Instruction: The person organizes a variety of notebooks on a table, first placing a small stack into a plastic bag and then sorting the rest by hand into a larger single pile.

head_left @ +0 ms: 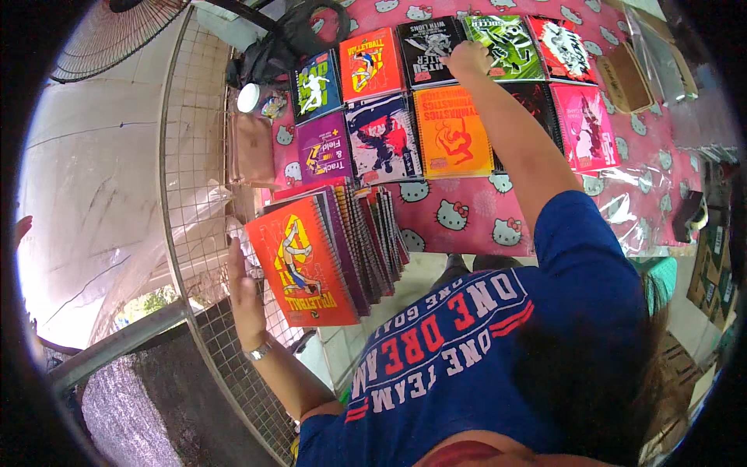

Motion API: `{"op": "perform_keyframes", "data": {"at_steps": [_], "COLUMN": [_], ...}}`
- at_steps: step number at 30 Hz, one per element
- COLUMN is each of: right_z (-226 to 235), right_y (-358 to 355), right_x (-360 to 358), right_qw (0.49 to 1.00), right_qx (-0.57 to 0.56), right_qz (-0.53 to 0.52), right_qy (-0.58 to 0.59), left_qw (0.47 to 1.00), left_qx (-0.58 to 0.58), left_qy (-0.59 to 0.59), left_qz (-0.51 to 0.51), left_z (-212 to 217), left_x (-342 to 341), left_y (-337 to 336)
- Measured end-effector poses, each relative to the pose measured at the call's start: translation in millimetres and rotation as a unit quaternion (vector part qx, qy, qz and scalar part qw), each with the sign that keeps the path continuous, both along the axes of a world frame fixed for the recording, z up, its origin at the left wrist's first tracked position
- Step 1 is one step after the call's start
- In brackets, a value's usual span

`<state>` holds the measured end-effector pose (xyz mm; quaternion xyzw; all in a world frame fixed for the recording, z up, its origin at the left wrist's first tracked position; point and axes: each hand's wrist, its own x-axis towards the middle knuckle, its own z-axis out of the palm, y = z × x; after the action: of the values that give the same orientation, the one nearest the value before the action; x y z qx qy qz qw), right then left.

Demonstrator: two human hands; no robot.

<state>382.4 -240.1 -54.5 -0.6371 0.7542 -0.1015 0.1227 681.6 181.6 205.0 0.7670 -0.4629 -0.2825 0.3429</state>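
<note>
My right hand reaches to the far row of spiral notebooks. Its fingers are apart, over the seam between a black notebook and a green one. Which fingertips touch the covers is hard to make out. My left hand, with a watch at the wrist, is held open, fingers straight, along the left side of a row of stacked spiral notebooks. An orange notebook with a volleyball player faces out at the front of that stack. Whether my palm presses on it is unclear.
More notebooks, including an orange gymnastics one, a purple one and a pink one, lie in two rows on the pink cat-print tablecloth. A cardboard box stands right. A wire mesh panel borders the left.
</note>
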Motion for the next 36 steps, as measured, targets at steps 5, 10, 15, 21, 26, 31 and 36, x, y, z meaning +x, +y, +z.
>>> {"op": "perform_keyframes", "data": {"at_steps": [5,10,15,21,26,31,36], "right_z": [-3.5,19.8,174.9,212.7,292.9,345.3,295.5], "right_y": [-26.0,-53.3,87.4,245.5,211.8,214.1,209.4], "right_x": [5.9,-5.4,27.7,59.3,65.1,85.1,149.2], "right_qw": [0.996,0.978,0.825,0.692,0.600,0.448,0.431], "right_qx": [0.067,0.062,-0.234,-0.070,0.002,-0.270,-0.486], "right_qz": [-0.004,0.089,0.276,0.507,0.677,0.798,0.524], "right_qy": [-0.064,-0.176,-0.434,-0.508,-0.426,-0.300,-0.551], "left_qw": [0.997,0.997,0.997,0.988,0.895,0.942,0.987], "left_qx": [0.013,0.030,0.036,0.037,-0.290,-0.336,-0.079], "left_qy": [0.070,0.064,-0.055,0.147,0.096,0.004,-0.066], "left_qz": [-0.014,-0.001,-0.043,0.040,0.325,0.026,0.125], "left_z": [-12.3,-29.0,-25.2,-63.9,-3.1,120.1,71.8], "left_x": [-22.4,-32.2,-28.8,51.2,6.1,-88.8,-100.0], "left_y": [9.6,0.6,-6.7,60.4,5.5,24.5,3.0]}}
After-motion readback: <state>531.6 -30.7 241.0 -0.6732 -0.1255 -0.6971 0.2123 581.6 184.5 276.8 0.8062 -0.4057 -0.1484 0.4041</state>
